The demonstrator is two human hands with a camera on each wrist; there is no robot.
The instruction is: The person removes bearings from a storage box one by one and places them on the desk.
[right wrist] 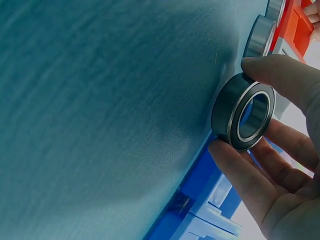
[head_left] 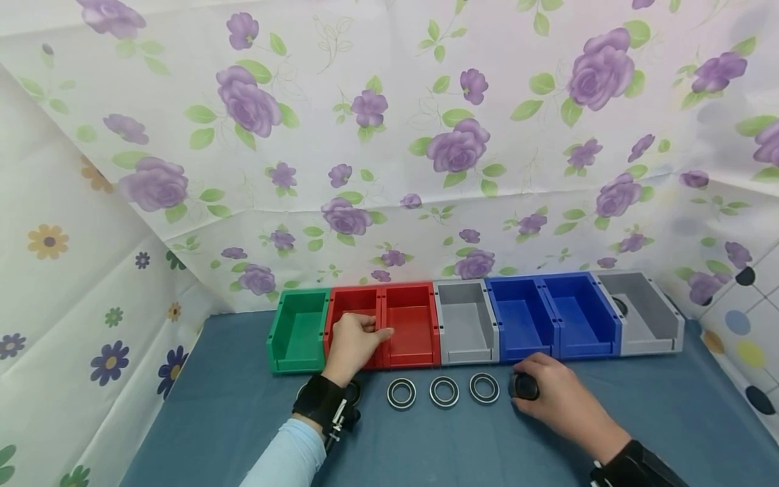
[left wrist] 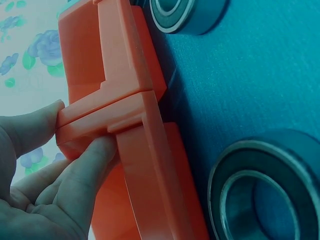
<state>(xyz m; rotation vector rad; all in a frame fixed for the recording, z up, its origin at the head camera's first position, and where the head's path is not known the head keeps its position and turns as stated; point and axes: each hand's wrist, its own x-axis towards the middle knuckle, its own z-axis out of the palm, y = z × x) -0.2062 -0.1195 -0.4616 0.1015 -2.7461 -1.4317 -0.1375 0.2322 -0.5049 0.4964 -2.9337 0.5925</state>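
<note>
My left hand [head_left: 355,343] pinches the adjoining side walls of two red bins [head_left: 410,331]. In the left wrist view its thumb and a finger press on opposite sides of those red walls [left wrist: 105,112]. With the thumb and fingers of my right hand [head_left: 556,392] I grip a ball bearing [right wrist: 247,112] by its outer rim, tilted close over the table in front of the blue bins. Three more bearings lie flat in a row between the hands: a left one [head_left: 401,406], a middle one [head_left: 444,404] and a right one [head_left: 484,400].
A green bin [head_left: 298,365], a grey bin [head_left: 468,355], two blue bins [head_left: 529,352] and another grey bin [head_left: 651,345] complete the row. One bearing [head_left: 621,306] leans inside the rightmost bin. My left wrist partly hides another bearing [head_left: 353,392]. Patterned cloth [head_left: 389,169] hangs behind.
</note>
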